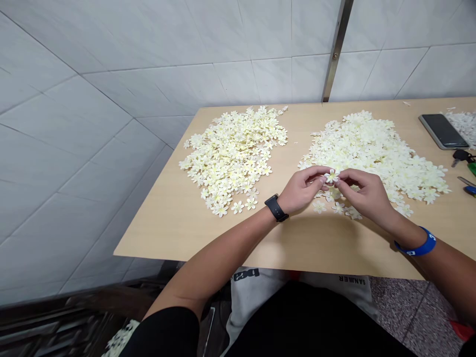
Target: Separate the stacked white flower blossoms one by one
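My left hand [301, 189] and my right hand [366, 193] meet above the light wooden table [178, 223]. Between their fingertips they pinch a small cream-white artificial flower [330, 176] with a yellowish centre. Just below my hands lies the near edge of a large heap of loose cream flowers [386, 153], with a few stray blooms [319, 206] by my left hand. A second heap of smaller flowers [232, 158] spreads to the left. A black watch [276, 208] circles my left wrist, and a blue wristband [415, 244] circles my right.
A black phone [442, 130] lies at the far right of the table, beside another white flower heap [464, 126]. Keys [462, 156] and a blue-handled tool [469, 190] sit at the right edge. White tiled walls [111, 64] border the far and left sides.
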Demonstrator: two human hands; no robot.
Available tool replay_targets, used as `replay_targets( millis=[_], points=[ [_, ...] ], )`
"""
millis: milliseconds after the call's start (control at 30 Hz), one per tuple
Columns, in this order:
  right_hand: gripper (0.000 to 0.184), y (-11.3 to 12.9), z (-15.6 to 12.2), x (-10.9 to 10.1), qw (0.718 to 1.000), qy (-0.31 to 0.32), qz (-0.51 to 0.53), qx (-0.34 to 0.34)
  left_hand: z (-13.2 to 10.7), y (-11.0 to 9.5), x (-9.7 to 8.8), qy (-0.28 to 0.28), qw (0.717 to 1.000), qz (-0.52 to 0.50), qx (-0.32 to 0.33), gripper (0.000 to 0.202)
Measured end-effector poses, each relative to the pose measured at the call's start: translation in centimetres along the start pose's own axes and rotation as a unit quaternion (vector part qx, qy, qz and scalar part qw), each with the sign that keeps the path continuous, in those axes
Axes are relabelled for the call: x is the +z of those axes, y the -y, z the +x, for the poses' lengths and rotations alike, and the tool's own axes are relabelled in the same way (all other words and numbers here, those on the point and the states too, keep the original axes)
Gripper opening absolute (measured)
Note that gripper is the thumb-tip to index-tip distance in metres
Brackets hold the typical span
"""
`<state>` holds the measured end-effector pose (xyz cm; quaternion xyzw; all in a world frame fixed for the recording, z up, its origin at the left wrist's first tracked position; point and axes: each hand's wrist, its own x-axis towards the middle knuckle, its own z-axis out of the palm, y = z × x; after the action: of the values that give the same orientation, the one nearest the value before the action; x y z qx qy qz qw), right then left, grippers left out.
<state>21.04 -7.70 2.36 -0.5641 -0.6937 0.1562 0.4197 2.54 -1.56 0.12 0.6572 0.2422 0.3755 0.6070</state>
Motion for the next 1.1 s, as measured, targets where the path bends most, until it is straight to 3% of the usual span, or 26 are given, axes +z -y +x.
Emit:
replay_targets(
  millis=[300, 433, 600, 667, 800, 900, 1100],
  points=[
    [0.014, 0.25, 0.12, 0.06, 0.998, 0.015, -0.029, -0.051, -0.13, -0.43, 0.56, -0.074, 0.995, 0.019, -0.057, 0.022],
    [0.017, 0.19, 0.11, -0.02, 0.998, 0.04, -0.02, -0.049, 0.03, -0.59, 0.3, -0.063, 0.994, -0.019, -0.091, 0.023],
    [0.012, 0.04, 0.11, 0.13, 0.999, 0.028, -0.021, -0.036, 0.18, -0.48, 0.08, -0.051, 0.992, -0.01, -0.112, 0.02],
    [0.011, -0.04, 0.09, 0.2, 0.999, 0.02, -0.023, -0.031, 0.21, -0.33, 0.0, -0.084, 0.992, 0.052, -0.083, 0.019],
    [0.012, -0.13, -0.03, 0.28, 0.999, 0.014, -0.028, -0.029, 0.02, -0.17, -0.05, -0.153, 0.961, 0.225, 0.053, 0.021],
    [0.012, -0.05, -0.12, 0.32, 0.999, 0.012, -0.025, -0.029, -0.27, -0.29, 0.22, -0.117, 0.957, 0.24, 0.11, 0.015],
    [0.012, 0.06, -0.14, 0.31, 0.999, 0.008, 0.002, -0.033, -0.46, -0.54, 0.66, -0.089, 0.965, 0.21, 0.128, 0.011]
  ],
)
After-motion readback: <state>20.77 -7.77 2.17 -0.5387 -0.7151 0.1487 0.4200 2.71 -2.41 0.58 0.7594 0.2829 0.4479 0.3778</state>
